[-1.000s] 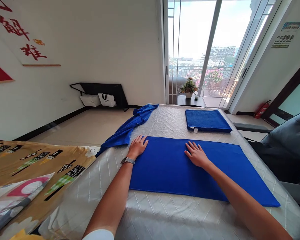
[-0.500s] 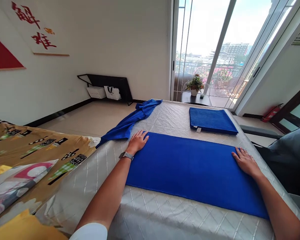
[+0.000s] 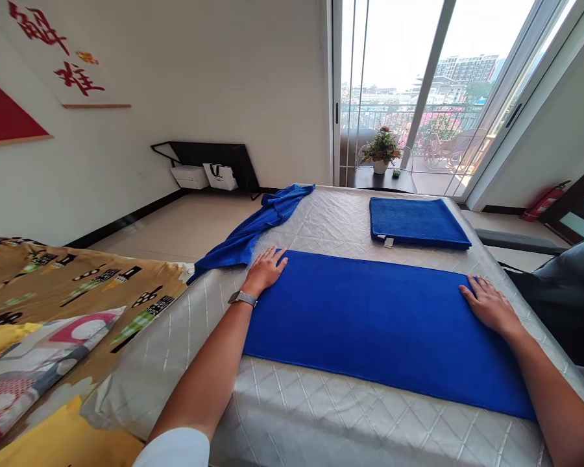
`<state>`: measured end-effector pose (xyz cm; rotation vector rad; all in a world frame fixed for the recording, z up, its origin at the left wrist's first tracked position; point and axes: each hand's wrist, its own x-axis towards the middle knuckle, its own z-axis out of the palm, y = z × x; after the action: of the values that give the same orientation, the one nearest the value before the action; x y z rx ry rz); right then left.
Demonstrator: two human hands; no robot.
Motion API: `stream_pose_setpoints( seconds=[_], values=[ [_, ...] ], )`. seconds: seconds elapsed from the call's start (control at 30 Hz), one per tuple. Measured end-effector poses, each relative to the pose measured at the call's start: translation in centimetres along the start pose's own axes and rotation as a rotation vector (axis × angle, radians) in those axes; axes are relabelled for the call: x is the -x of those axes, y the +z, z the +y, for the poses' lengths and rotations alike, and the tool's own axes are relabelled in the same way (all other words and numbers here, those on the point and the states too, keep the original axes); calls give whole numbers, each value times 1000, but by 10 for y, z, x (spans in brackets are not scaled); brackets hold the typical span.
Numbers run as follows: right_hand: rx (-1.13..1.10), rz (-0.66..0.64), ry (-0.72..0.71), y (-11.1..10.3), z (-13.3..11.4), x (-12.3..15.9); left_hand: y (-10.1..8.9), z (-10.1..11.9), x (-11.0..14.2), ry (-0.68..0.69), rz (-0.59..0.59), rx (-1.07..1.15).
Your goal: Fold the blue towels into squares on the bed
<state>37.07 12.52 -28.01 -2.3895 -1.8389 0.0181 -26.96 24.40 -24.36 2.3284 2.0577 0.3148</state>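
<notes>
A blue towel (image 3: 370, 318), folded into a long smooth strip, lies across the quilted mattress (image 3: 321, 408). My left hand (image 3: 265, 272), with a watch on its wrist, rests on the strip's far left corner, fingers stretched out. Flat on the far right corner is my right hand (image 3: 491, 305), its fingers also extended. Neither hand grips anything. Beyond the strip sits a neatly folded blue towel (image 3: 418, 220) with a white tag. A crumpled blue towel (image 3: 267, 220) hangs over the mattress's left edge, close to my left hand.
To the left is a tan patterned cover (image 3: 92, 279) with a patterned pillow (image 3: 48, 370) and yellow cloth (image 3: 73, 434). A black table with a potted plant (image 3: 382, 149) stands beyond the mattress by the sliding window. A dark chair (image 3: 564, 298) borders the right side.
The camera view has shifted slightly. Both hands stay on the strip's far corners, and the towels lie as before.
</notes>
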Motion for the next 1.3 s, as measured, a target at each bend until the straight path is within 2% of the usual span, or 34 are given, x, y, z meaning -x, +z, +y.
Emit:
stream_pose_setpoints(
  seconds=[1.3],
  values=[
    [-29, 17, 4, -1, -2, 1, 1, 1, -1, -38, 21, 2]
  ],
)
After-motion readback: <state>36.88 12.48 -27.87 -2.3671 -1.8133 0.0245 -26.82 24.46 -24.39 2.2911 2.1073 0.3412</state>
